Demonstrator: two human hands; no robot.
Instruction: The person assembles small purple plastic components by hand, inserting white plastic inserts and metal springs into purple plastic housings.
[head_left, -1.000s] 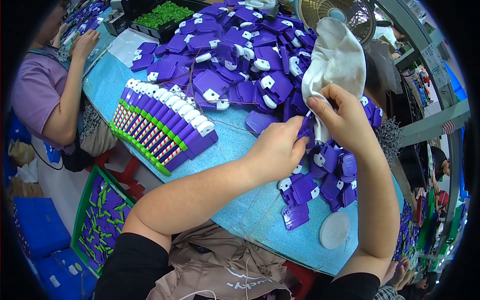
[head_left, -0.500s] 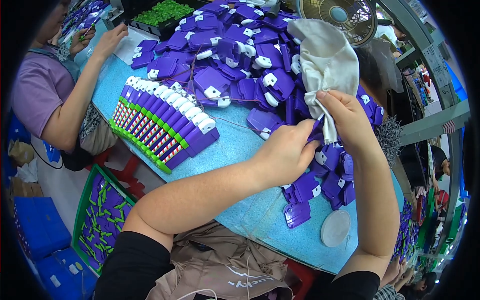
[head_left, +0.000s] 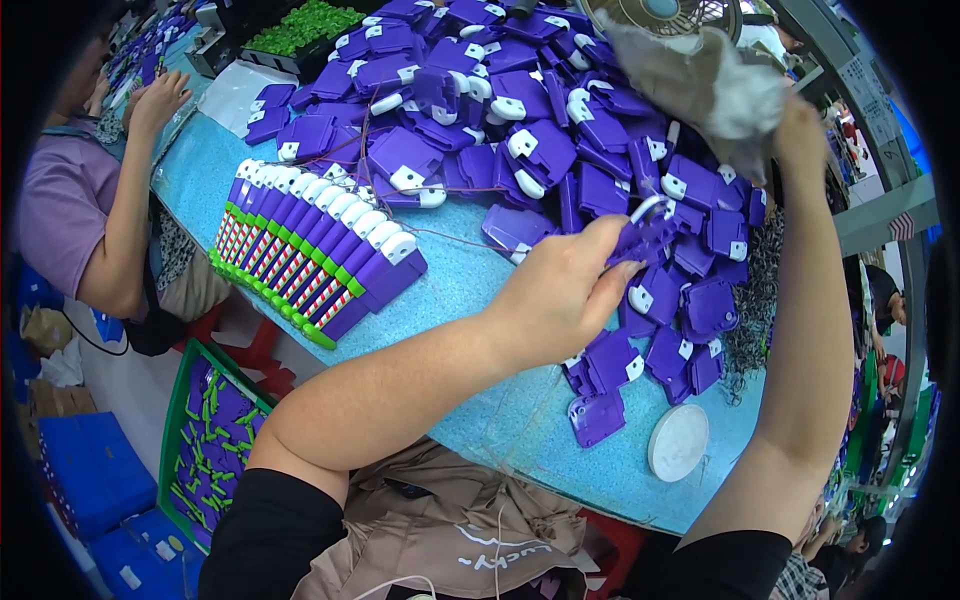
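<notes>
My left hand [head_left: 560,290] pinches a purple plastic part [head_left: 640,238] with a white curved end, held above the blue table [head_left: 470,430]. Off to the right, my right hand [head_left: 800,140] grips a white cloth [head_left: 725,100]; both are smeared by motion. A large pile of purple plastic parts with white tips [head_left: 540,150] spreads behind and beside my left hand. To the left, several similar pieces with red-striped and green sections stand in a slanting row [head_left: 325,230]. A round whitish disc [head_left: 678,443] lies near the front edge.
A co-worker in a purple shirt [head_left: 75,205] sits at the left. At the back are a black tray of green pieces [head_left: 305,30] and a fan [head_left: 690,14]. Tangled grey wire [head_left: 745,345] hangs at the table's right. A green bin [head_left: 185,395] stands lower left.
My right hand has pulled the cloth up and right, away from the purple part. That part stays in my left hand, its white end now uncovered.
</notes>
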